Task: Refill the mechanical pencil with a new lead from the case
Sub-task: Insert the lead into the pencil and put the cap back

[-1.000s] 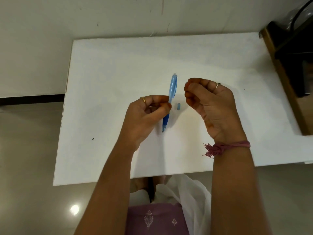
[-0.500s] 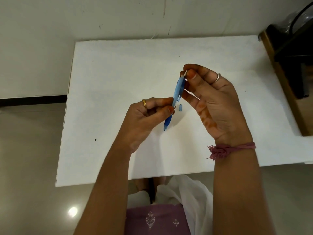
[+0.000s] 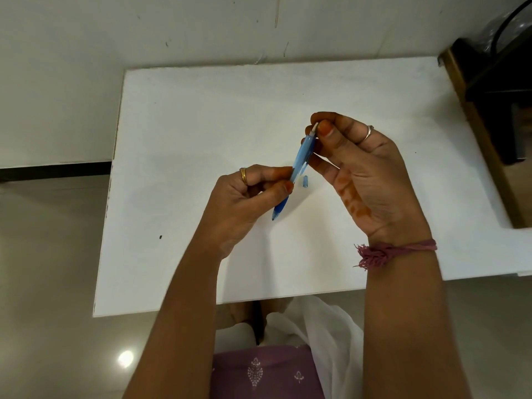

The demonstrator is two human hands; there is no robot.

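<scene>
Currently my left hand (image 3: 244, 203) pinches the blue pencil (image 3: 296, 168) mid-barrel, tip down over the white table (image 3: 201, 116); my right hand (image 3: 359, 168) nips the white piece at its top end. Its small blue cap (image 3: 305, 181) lies on the table just beside. No lead or case visible, so loading and recapping probably remain.

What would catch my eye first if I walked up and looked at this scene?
Most likely the blue mechanical pencil, held slanted above the middle of the white table. The left hand pinches its lower part while the right hand closes its fingertips on the white piece at the pencil's top end. Next you would notice the small blue cap lying alone on the table between the hands, and the pink thread band on the right wrist.
</scene>
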